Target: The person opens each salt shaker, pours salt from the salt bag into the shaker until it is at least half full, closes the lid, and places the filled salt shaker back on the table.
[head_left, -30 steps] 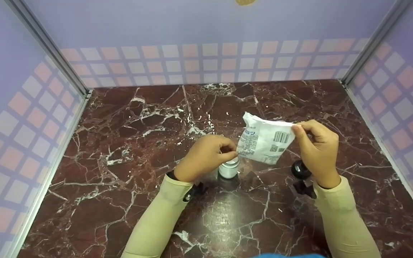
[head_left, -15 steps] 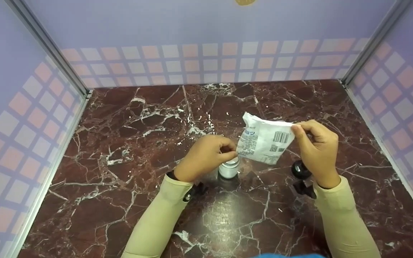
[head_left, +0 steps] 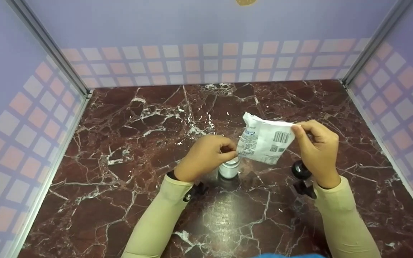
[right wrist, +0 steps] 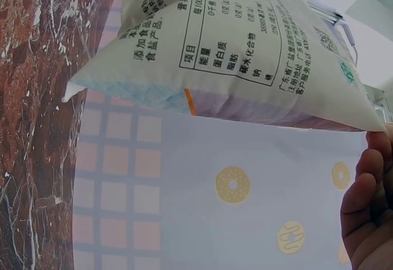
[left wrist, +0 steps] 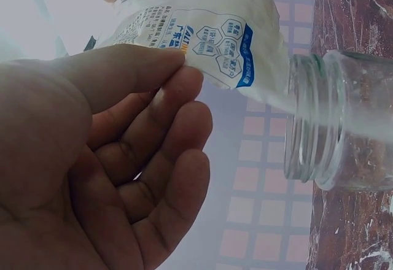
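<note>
A white printed bag of salt (head_left: pixel 265 141) is tilted in the air, its low corner over a small glass jar (head_left: pixel 229 169). White salt streams from the bag's corner into the jar's mouth in the left wrist view, where the jar (left wrist: pixel 344 123) shows clear glass and a threaded neck. My left hand (head_left: pixel 208 156) pinches the bag near that corner between thumb and forefinger; its other fingers are loosely bent. My right hand (head_left: pixel 319 147) pinches the opposite upper corner, and the right wrist view shows the bag's back (right wrist: pixel 245 49) with printed text. The salt level in the jar is hard to tell.
A shiny black round object (head_left: pixel 300 169) stands on the dark red marbled table (head_left: pixel 138 215) beside my right wrist. White specks lie scattered beyond my left hand, hard to tell from the marbling. Purple tiled-pattern walls (head_left: pixel 206 32) enclose the table at the back and sides.
</note>
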Demonstrator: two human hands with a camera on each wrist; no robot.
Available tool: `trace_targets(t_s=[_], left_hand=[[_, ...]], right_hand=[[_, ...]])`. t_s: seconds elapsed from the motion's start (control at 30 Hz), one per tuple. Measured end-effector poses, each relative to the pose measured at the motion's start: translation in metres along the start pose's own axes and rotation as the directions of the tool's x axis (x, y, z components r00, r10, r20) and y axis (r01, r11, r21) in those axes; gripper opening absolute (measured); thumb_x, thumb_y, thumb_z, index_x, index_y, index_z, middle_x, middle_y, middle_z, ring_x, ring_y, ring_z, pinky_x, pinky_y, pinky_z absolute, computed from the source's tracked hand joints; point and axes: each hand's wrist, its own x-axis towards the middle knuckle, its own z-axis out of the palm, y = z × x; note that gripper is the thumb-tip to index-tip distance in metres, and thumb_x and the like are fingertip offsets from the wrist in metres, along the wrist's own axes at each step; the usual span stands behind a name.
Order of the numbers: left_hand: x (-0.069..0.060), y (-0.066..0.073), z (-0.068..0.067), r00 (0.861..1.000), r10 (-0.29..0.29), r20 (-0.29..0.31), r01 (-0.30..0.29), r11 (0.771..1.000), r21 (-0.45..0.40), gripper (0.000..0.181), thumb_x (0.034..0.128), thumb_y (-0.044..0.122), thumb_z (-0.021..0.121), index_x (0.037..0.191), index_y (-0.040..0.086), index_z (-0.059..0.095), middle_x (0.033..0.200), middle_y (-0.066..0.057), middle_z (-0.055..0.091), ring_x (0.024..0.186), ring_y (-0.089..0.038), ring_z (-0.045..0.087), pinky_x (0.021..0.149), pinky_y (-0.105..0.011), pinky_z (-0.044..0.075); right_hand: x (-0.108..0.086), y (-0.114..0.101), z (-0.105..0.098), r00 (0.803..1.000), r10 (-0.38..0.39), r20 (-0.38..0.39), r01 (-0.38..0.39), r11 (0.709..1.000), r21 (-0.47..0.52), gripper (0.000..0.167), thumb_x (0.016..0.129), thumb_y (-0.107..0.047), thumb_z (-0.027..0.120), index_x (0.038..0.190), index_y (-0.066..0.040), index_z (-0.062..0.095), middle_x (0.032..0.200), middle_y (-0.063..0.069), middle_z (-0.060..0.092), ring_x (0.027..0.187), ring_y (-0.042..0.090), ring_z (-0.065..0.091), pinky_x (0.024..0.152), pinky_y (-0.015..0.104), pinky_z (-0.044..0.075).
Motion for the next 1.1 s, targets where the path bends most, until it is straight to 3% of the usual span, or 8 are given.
trace_targets(t_s=[0.5,1.1], left_hand=[[-0.0006,-0.0034,-0.0018,1.000,-0.002,-0.003,0.002,1.000,0.008,0.008,0.0949,0.023,0.075,0.095,0.015,0.078,0.089,0.007,0.074,0.079,-0.006,0.065,0.076,-0.025,0.055],[-0.0015,-0.0001,-0.0035,1.000,-0.020,0.003,0.020,1.000,0.015,0.009,0.0945,0.023,0.075,0.092,0.015,0.077,0.086,0.008,0.073,0.075,-0.007,0.064,0.073,-0.025,0.055]], right_hand=[[0.0004,0.0060,0.0022,1.000,0.007,0.010,-0.007,1.000,0.003,0.011,0.088,0.012,0.072,0.077,0.010,0.070,0.069,0.018,0.064,0.063,0.004,0.051,0.061,0.016,0.040],[0.0041,0.0042,0.0037,1.000,-0.002,0.024,0.002,1.000,0.001,0.013,0.091,0.007,0.073,0.078,0.010,0.070,0.068,0.018,0.063,0.063,0.004,0.050,0.060,0.016,0.037]])
